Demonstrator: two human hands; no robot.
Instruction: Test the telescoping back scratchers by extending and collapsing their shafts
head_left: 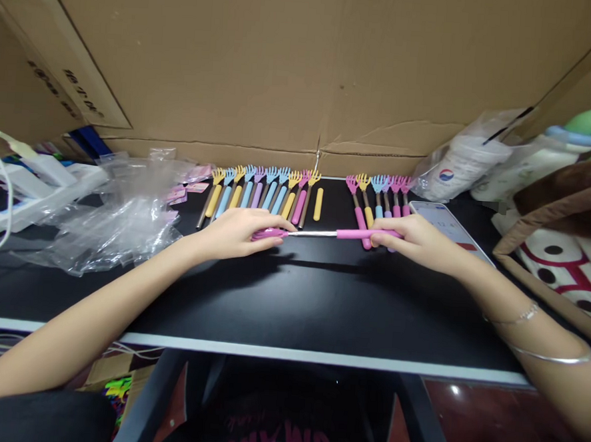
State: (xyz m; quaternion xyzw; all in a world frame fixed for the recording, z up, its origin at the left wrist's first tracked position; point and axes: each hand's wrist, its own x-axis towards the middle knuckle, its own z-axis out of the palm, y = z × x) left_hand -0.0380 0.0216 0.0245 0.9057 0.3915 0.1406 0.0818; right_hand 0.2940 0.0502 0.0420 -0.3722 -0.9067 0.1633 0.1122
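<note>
A pink telescopic back scratcher (351, 234) is held level above the black table, its metal rod showing between my hands. My left hand (247, 233) grips its claw end, with fingers closed around the pink head. My right hand (409, 238) is wrapped round the pink handle at the other end. Behind my left hand lies a row of back scratchers (248, 193) in yellow, blue, purple and pink, with loose handle sleeves among them. One yellow sleeve (318, 204) lies at that row's right end. Several assembled back scratchers (359, 215) lie beyond my right hand.
Clear plastic bags (126, 214) are piled at the left, near a white power strip (42, 189). To the right are a phone (450, 227), a bagged cup (466, 168) and a cloth bag (563, 257). A cardboard wall (285, 67) bounds the back.
</note>
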